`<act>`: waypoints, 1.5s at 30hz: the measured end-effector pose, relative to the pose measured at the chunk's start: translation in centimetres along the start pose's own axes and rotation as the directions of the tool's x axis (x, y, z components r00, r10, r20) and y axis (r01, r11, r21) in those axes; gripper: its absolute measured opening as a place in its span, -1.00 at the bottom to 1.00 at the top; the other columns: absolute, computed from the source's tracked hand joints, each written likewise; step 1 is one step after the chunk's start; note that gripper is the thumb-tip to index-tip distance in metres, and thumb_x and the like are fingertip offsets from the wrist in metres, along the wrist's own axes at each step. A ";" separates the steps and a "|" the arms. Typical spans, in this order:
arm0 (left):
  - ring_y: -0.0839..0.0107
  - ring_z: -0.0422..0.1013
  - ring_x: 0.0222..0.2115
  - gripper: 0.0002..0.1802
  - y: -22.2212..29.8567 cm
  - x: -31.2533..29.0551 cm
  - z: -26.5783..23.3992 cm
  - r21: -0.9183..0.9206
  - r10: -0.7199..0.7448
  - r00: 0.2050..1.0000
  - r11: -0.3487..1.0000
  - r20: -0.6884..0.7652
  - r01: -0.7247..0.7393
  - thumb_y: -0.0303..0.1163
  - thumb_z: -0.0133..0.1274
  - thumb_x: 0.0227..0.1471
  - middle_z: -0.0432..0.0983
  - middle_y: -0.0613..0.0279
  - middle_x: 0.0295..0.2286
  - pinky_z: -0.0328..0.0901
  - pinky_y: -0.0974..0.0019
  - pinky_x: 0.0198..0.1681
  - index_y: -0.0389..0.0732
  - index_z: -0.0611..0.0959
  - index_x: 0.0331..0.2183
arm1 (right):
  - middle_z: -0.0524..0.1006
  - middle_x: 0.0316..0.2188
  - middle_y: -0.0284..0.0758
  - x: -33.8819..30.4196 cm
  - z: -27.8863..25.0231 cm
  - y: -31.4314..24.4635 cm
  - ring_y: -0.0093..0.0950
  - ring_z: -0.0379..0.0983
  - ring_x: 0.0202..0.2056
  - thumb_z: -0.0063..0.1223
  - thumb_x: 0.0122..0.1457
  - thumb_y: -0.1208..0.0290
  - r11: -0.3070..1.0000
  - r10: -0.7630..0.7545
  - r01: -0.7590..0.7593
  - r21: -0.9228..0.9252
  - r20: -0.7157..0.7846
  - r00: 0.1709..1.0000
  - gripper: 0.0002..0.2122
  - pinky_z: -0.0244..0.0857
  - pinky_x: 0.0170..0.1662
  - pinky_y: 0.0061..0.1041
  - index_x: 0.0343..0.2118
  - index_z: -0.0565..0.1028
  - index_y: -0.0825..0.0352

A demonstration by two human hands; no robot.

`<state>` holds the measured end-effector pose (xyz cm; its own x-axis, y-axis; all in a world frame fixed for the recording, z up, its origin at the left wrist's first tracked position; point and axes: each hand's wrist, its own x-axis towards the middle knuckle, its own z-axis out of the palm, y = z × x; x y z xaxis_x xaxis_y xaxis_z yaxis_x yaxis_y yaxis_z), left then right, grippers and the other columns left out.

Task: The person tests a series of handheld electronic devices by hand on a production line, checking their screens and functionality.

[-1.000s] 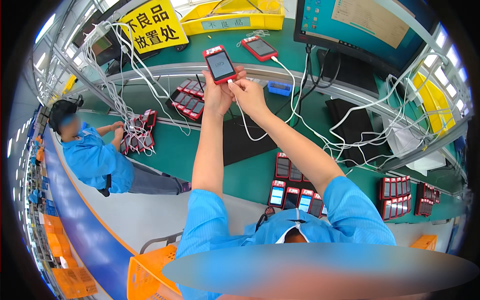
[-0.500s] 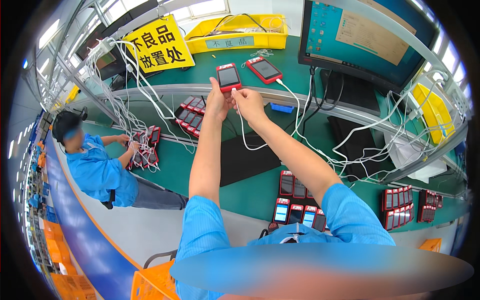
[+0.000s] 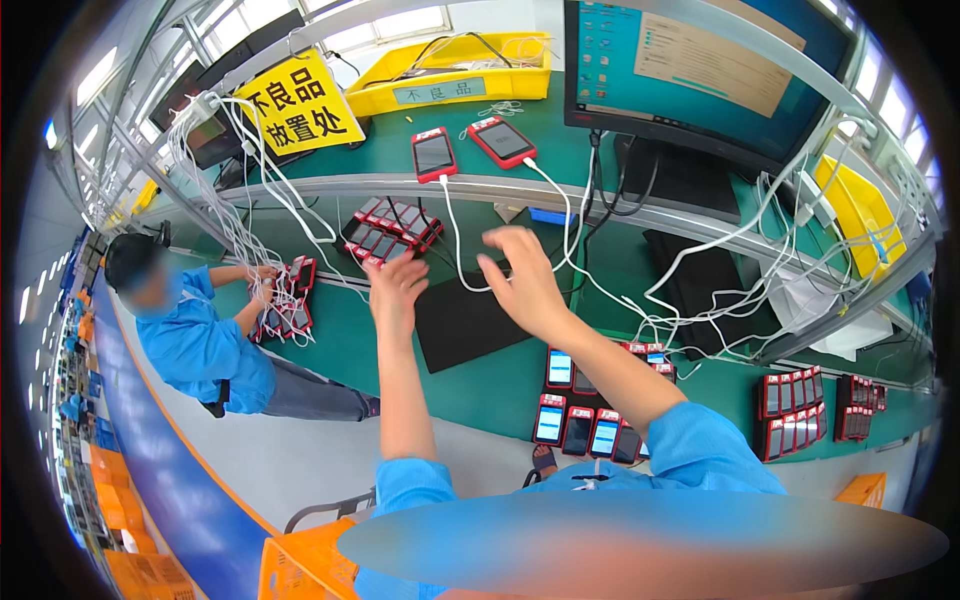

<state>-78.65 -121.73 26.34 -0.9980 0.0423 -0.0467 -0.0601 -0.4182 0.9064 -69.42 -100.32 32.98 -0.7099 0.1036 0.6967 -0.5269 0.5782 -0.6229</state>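
My left hand [image 3: 398, 290] is raised over the bench, fingers apart and empty, beside a batch of red handheld devices [image 3: 385, 236]. My right hand [image 3: 527, 283] hovers over a black mat [image 3: 462, 322], its fingers spread with nothing in them. On the raised shelf, beyond both hands, lies a red handheld device [image 3: 434, 152] with a dark screen and a white cable [image 3: 452, 220] in its near end. A second red device [image 3: 502, 142], also cabled, lies just right of it. Near my right forearm sit several more red devices [image 3: 577, 432], some with lit screens.
A monitor [image 3: 700, 75] stands on the shelf at right, beside tangled white cables [image 3: 700, 305]. A yellow bin [image 3: 450, 90] and a yellow sign [image 3: 300, 100] are at the back. To the left a co-worker [image 3: 195, 335] handles devices. More red devices [image 3: 792, 412] stand at far right.
My hands have let go of the cabled device, which now rests on the shelf. Both hands have drawn back toward me and moved apart. The view has shifted slightly.
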 end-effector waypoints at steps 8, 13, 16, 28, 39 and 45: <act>0.39 0.47 -0.37 -0.30 -15.8 -23.3 -2.9 0.025 -0.258 0.931 0.962 -0.257 0.273 0.19 -0.35 0.29 0.51 0.20 -0.45 0.33 0.32 -0.35 -0.28 0.58 -0.19 | 0.47 -0.19 -0.16 -20.8 -17.6 1.1 -0.15 0.45 -0.16 0.13 0.12 0.49 0.977 0.206 -0.213 -0.027 0.384 0.900 -0.84 0.37 -0.09 -0.30 -0.24 0.50 0.38; 0.39 0.49 -0.33 -0.28 -25.7 -38.4 10.9 0.376 -0.627 0.768 0.749 0.134 0.546 0.21 -0.35 0.28 0.56 0.19 -0.38 0.35 0.34 -0.30 -0.28 0.59 -0.16 | 0.49 -0.22 -0.16 -34.4 -30.6 -0.2 -0.17 0.47 -0.18 0.15 0.12 0.47 0.872 0.486 -0.479 -0.105 0.308 0.818 -0.83 0.39 -0.14 -0.32 -0.24 0.52 0.37; 0.41 0.50 -0.34 -0.31 -30.7 -44.7 19.4 0.561 -0.578 0.684 0.775 0.444 0.291 0.14 -0.40 0.32 0.57 0.19 -0.39 0.38 0.32 -0.28 -0.26 0.61 -0.18 | 0.49 -0.24 -0.13 -42.0 -38.9 -1.9 -0.14 0.46 -0.20 0.14 0.12 0.49 0.883 0.468 -0.446 -0.147 0.200 0.861 -0.85 0.39 -0.14 -0.30 -0.25 0.51 0.37; 0.51 0.48 -0.35 -0.56 -40.4 -65.1 48.1 0.661 -0.660 0.222 0.746 0.718 0.081 -0.13 -0.18 0.32 0.56 0.23 -0.39 0.33 0.44 -0.32 -0.28 0.62 -0.18 | 0.51 -0.34 -0.21 -64.8 -68.2 -3.7 -0.37 0.50 -0.35 0.08 0.17 0.45 0.638 0.686 -0.764 -0.098 -0.378 0.622 -0.85 0.38 -0.29 -0.41 -0.24 0.54 0.38; 0.57 0.45 -0.39 -0.72 -59.5 -69.8 75.4 0.588 -0.585 0.214 0.807 0.782 0.058 -0.38 -0.01 0.18 0.53 0.32 -0.42 0.30 0.47 -0.35 -0.27 0.54 -0.08 | 0.53 -0.35 -0.17 -71.6 -97.2 11.6 -0.32 0.52 -0.34 0.09 0.15 0.40 0.453 0.688 -0.864 -0.219 -0.531 0.496 -0.83 0.40 -0.25 -0.38 -0.27 0.57 0.39; 0.15 0.42 -0.28 -0.38 -71.6 -68.2 93.1 0.629 -0.356 0.584 0.684 0.730 -0.369 -0.25 0.24 -0.04 0.48 0.02 -0.33 0.33 0.12 -0.16 -0.26 0.41 0.03 | 0.55 -0.38 -0.14 -72.0 -114.8 21.0 -0.24 0.50 -0.35 0.12 0.09 0.38 0.352 0.678 -0.861 -0.367 -0.535 0.505 -0.83 0.38 -0.24 -0.32 -0.30 0.59 0.34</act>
<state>-4.55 -10.21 3.70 -0.5474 0.8358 -0.0431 0.3395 0.2688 0.9014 24.30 -2.75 10.64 -0.4653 0.8770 0.1200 0.5971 0.4110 -0.6888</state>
